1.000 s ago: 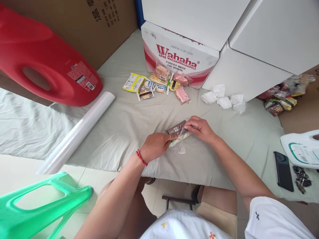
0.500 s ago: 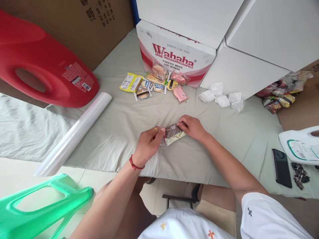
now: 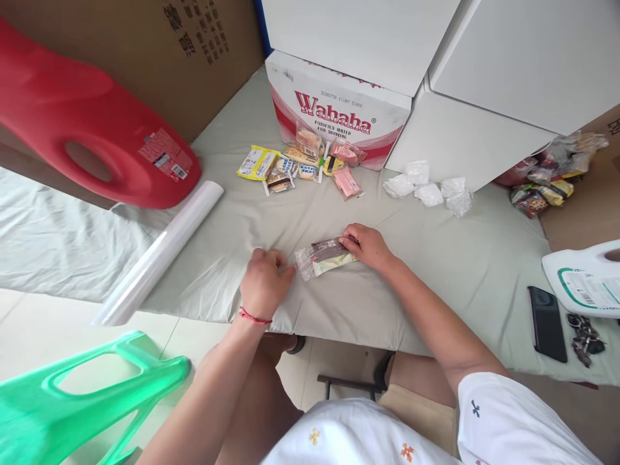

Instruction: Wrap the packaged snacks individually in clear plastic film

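Note:
A small snack packet (image 3: pixel 334 255), dark brown above and pale green below, lies near the front of the grey cloth. Clear crinkled plastic extends beyond its left end. My right hand (image 3: pixel 365 247) pinches the packet's right end between thumb and fingers. Just left of the plastic, my left hand (image 3: pixel 266 278) rests low over the cloth, its fingers bent and thumb apart, holding nothing that I can see. Its fingertips are partly hidden. Farther back sit several wrapped snacks, among them a yellow packet (image 3: pixel 258 163) and a pink packet (image 3: pixel 347 183).
A Wahaha carton (image 3: pixel 334 110) stands behind the snacks. Crumpled clear wraps (image 3: pixel 429 194) lie to its right. A roll of plastic film (image 3: pixel 159 252) and a red jug (image 3: pixel 126 155) are at left. A phone (image 3: pixel 547 323), keys (image 3: pixel 586 339) and a white bottle (image 3: pixel 588 278) sit at right.
My left hand has let go of the packet's left end and moved left, uncovering the clear plastic there. My right hand keeps its pinch on the other end.

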Demonstrator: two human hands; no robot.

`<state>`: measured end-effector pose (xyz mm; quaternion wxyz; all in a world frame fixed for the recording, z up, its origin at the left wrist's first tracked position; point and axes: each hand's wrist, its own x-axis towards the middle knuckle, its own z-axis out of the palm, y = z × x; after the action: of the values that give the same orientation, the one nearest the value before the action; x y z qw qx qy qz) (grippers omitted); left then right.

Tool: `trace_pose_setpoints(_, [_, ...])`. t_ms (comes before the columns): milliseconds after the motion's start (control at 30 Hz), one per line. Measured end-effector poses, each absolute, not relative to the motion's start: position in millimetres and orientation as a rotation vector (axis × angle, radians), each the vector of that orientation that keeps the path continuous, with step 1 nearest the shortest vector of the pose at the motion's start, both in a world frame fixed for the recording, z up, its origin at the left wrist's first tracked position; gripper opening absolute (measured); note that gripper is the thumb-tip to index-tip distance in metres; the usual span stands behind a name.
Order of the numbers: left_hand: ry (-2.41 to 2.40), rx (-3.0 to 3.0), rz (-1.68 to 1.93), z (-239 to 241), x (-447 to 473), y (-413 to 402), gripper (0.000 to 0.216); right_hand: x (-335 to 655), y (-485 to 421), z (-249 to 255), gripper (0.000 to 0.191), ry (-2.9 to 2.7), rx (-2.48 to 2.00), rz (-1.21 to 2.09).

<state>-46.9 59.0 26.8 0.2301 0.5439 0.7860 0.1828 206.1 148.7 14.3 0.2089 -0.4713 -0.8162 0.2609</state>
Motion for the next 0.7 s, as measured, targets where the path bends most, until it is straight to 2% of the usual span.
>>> trace_pose_setpoints(167, [2.153,1.628,0.84,21.1,-24.7,63.6,0.042,206.0,145.2,10.8,0.018,-2.237,-1.296,0.689])
trace_pose_setpoints(333, [2.079,1.589,0.7,17.2,-9.2,70.1,0.03,206.5,143.6,6.3,0.02,-2.135,-1.304,0.741])
trace_pose_setpoints(467, [1.763,1.397,0.902,19.0,-20.2,67.0,0.027,206.5,142.9,4.7,0.019,-2.095,-1.292,0.756])
trace_pose_setpoints(567, [1.541,1.127,0.924,21.5,-25.0,64.3,0.028,206.2,142.1,3.8,0.019,-2.068,-1.295,0.763])
trace_pose_setpoints(700, [1.493,0.849,0.977,22.3,-22.3,66.9,0.031,205.6,140.6,2.9,0.019,-2.043,-1.293,0.766])
